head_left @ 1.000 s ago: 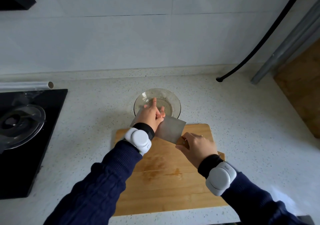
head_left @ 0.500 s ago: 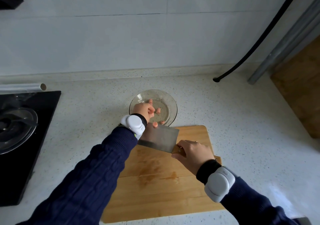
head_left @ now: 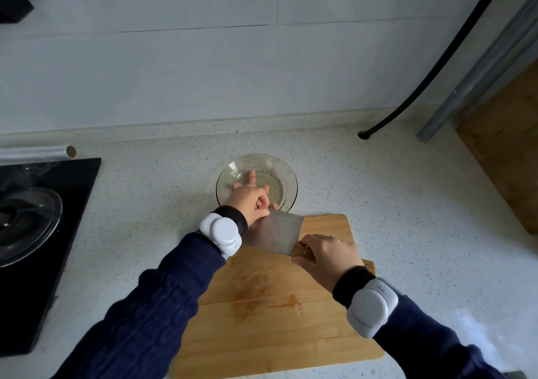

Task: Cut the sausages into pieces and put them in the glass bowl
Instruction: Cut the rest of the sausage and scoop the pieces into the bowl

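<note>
Hands are busy over a wooden cutting board (head_left: 276, 314) that lies on a speckled counter (head_left: 407, 209). A glass bowl (head_left: 286, 174) sits on the counter just past the far edge of the board. The right hand (head_left: 327, 257) is wrapped tight around the wooden handle of a wide cleaver (head_left: 275, 234), and the flat blade tilts up toward the bowl with its far end at the bowl's near rim. The left hand (head_left: 250, 199) is over the bowl with its fingers loosely spread and one finger pointing out, and its heel touches the blade. I cannot tell if this hand holds anything. Small pink sausage pieces (head_left: 273, 205) show at the fingertips, just by the bowl's near side (they are too small to count). The middle of the board has brownish stains on it. Both wrists wear a white band, and the sleeves are dark blue. Far to the left is a black stove (head_left: 43, 262) with a glass lid (head_left: 26, 227) on it. A black hose (head_left: 436, 72) runs down the wall to the counter at the right
</note>
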A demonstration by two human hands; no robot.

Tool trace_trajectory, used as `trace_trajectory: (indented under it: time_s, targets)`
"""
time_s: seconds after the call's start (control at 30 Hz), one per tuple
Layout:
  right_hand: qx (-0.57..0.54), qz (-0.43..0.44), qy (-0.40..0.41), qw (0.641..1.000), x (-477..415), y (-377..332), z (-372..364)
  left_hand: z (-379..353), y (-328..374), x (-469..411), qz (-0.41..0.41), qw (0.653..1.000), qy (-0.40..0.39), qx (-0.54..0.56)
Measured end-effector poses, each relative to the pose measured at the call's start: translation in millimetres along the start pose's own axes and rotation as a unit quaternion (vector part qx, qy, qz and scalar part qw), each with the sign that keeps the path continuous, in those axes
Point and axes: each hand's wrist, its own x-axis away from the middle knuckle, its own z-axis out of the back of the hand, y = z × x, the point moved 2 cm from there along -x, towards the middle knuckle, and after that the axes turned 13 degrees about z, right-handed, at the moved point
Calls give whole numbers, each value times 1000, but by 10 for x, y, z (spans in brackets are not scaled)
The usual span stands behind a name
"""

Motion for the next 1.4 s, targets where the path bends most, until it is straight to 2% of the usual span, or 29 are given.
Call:
trace_trajectory:
  time_s: [0.2, 0.63, 0.8, 0.93, 1.07, 1.4]
  targets:
    - [3, 3, -6, 1000, 9, -15, -4, 67, 37, -16, 12, 999, 38, 32]
    - [-6, 13, -17, 1000, 53, -41, -32, -29, 75, -224, 26, 998, 28, -52]
    - [-7, 20, -19, 1000, 68, -37, -53, 14, 46, -163, 80, 996, 44, 21]
    - [-9, 29, -22, 999, 86, -34, -71, 142, 8, -106, 35, 998, 42, 18]
    - [-13, 33, -35, 999, 136, -8, -95, 234, -141, -38, 63, 991, 81, 88]
    - [-20, 41, -78, 996, 244, 2, -233, 241, -362, 369, 58, 986, 131, 87]
